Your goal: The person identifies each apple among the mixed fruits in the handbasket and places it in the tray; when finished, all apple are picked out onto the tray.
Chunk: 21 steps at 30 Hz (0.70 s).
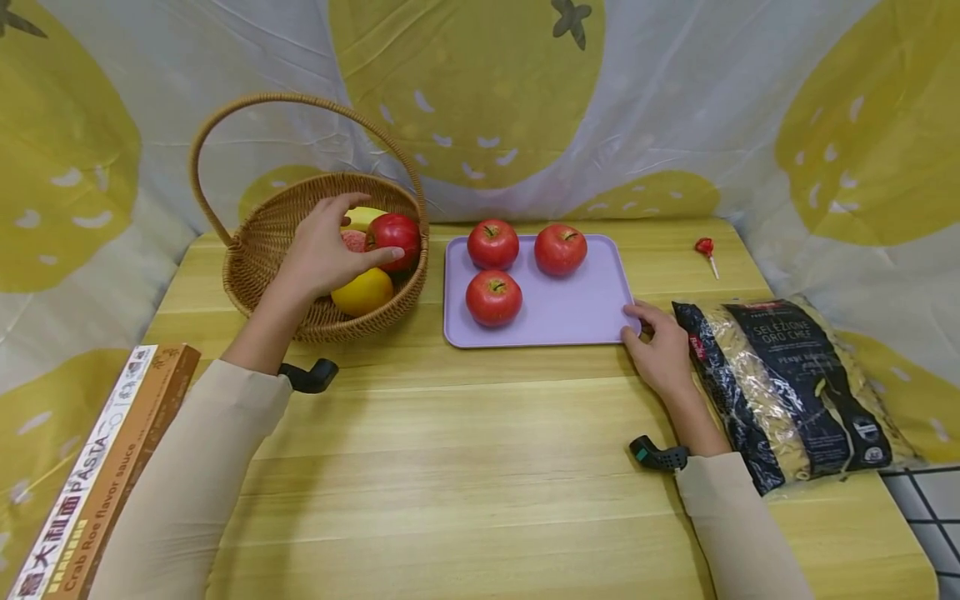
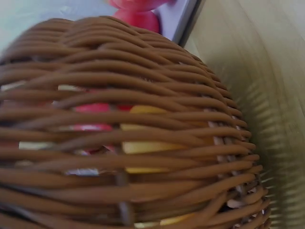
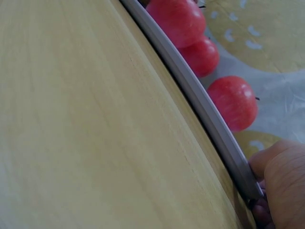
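Note:
My left hand (image 1: 327, 246) reaches over the wicker basket (image 1: 330, 329), its fingers spread and its thumb overlapping a dark red apple (image 1: 397, 234). Beside that apple lie a yellow round fruit (image 1: 363, 292), a pinkish fruit (image 1: 353, 241) and a yellow, banana-like fruit (image 1: 364, 217). Woven wicker (image 2: 119, 129) fills the left wrist view and hides this hand there. At the right end of a lilac tray (image 1: 566, 312), my right hand (image 1: 660, 348) grips the edge between thumb and fingers. On the tray sit three red apples (image 1: 493, 298), grouped toward its left and back.
A bag of pasta (image 1: 795, 392) lies right of my right forearm, with a red lollipop (image 1: 704, 247) behind it. At the left edge stands a pasta box (image 1: 112, 467). The basket's tall handle (image 1: 300, 98) arches over my left hand. A patterned cloth (image 1: 675, 100) hangs behind the table.

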Each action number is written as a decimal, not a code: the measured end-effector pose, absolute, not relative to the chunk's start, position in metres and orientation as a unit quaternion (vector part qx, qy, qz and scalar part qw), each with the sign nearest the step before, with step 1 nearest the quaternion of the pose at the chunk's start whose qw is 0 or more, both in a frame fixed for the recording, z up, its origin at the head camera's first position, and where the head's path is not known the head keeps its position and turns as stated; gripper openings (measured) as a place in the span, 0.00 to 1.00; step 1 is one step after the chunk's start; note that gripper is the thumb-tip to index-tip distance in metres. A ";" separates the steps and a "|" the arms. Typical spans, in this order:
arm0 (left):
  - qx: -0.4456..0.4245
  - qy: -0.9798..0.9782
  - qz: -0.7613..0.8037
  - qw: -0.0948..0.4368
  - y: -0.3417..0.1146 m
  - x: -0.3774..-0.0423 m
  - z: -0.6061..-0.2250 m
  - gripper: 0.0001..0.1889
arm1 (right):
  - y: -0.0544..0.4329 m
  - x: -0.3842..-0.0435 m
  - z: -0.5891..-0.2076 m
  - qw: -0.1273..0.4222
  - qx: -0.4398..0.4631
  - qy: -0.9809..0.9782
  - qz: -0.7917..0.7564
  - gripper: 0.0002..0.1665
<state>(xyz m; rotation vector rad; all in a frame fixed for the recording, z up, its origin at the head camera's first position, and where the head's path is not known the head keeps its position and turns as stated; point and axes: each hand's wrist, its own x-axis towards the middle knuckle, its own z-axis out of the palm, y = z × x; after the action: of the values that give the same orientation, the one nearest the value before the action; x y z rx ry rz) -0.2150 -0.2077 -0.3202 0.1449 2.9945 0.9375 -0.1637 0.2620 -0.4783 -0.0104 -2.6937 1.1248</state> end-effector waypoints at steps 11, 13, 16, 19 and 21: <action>0.050 0.951 0.304 0.027 -0.211 -0.222 -0.329 0.53 | 0.261 -0.164 -0.476 0.108 -0.004 -0.918 0.382 0.24; 0.051 0.950 0.307 0.034 -0.210 -0.223 -0.329 0.54 | 0.261 -0.164 -0.476 0.107 -0.005 -0.918 0.383 0.24; 0.048 0.947 0.315 0.050 -0.210 -0.225 -0.330 0.55 | 0.261 -0.164 -0.476 0.106 -0.007 -0.917 0.384 0.24; 0.044 0.945 0.318 0.064 -0.209 -0.227 -0.332 0.55 | 0.261 -0.164 -0.476 0.105 -0.007 -0.918 0.383 0.24; 0.041 0.945 0.317 0.070 -0.209 -0.228 -0.332 0.54 | 0.261 -0.163 -0.475 0.106 -0.007 -0.918 0.383 0.24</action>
<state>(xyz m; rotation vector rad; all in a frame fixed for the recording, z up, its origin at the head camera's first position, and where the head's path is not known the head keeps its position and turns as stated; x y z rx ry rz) -0.2279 -0.2085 -0.3323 0.1234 2.8436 0.9547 -0.1635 0.2614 -0.4753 -0.0211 -2.7032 1.1268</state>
